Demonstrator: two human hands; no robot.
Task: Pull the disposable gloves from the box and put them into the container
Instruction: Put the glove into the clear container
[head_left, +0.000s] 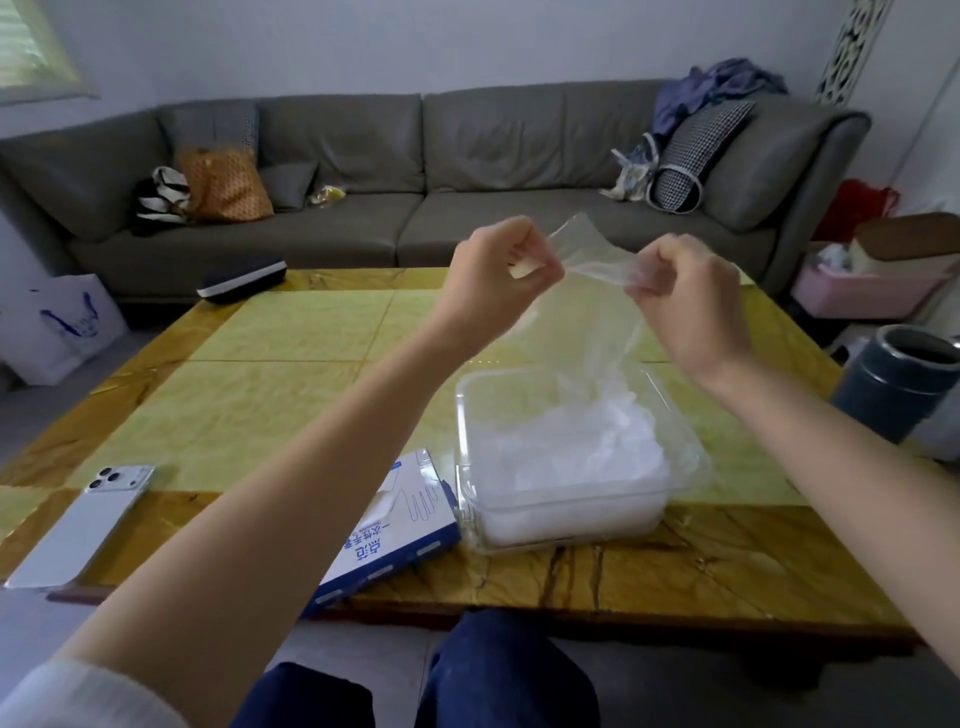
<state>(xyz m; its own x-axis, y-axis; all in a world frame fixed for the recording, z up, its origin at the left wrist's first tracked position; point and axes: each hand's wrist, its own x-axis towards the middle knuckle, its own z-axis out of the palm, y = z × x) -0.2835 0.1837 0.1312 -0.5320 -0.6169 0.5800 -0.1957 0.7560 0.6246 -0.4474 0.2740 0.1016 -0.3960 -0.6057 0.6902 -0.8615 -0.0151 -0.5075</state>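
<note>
Left hand and right hand are both pinching one clear glove, stretching it above the container.

The container sits on the table; the glove box lies just left of it, the phone further left. A glove is held above the container between the left hand and the right hand. The sofa stands behind the table.

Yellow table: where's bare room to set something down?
Widest free patch: left-centre of the yellow stone table, between the silver phone and the dark oblong case. Another bare strip right of the clear plastic container. Crowded: near edge, where the blue-white glove box sits beside the container.
</note>
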